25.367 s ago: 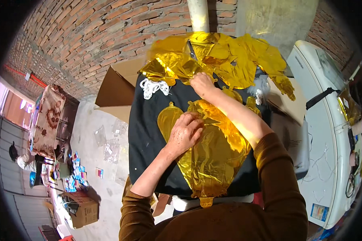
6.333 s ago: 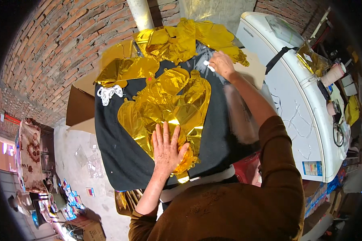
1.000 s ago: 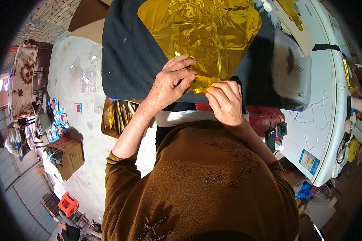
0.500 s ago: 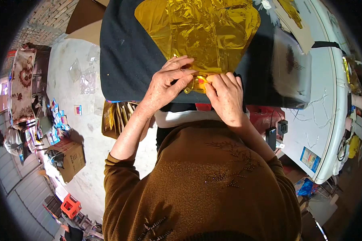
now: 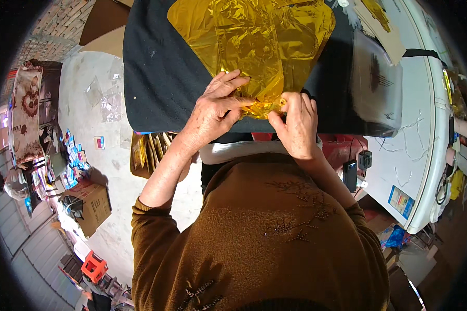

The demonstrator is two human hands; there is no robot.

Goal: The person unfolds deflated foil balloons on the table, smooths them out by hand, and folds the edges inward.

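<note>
A crinkled, shiny gold foil piece (image 5: 249, 41), shaped like a flat, deflated foil balloon, lies over a black cloth (image 5: 155, 78). Its wide part spreads away from me and its narrow end gathers between my hands. My left hand (image 5: 213, 109) is closed on the left side of that narrow end, index finger laid along the gathered foil and thumb beneath. At the right side of the same end, my right hand (image 5: 298, 122) pinches a bit of foil between thumb and curled fingers. The fingers partly hide the gathered foil.
Clear plastic packaging (image 5: 376, 83) lies right of the cloth, beside a white surface (image 5: 399, 155) with thin wires. Below the cloth's left edge stands a carton (image 5: 142, 160) of gold packets. A cardboard box (image 5: 91, 207) and a red stool (image 5: 94, 267) stand on the floor to the left.
My right hand has shifted slightly right, away from the left one, and more of the gathered gold end shows between them. The left hand stays on the foil.
</note>
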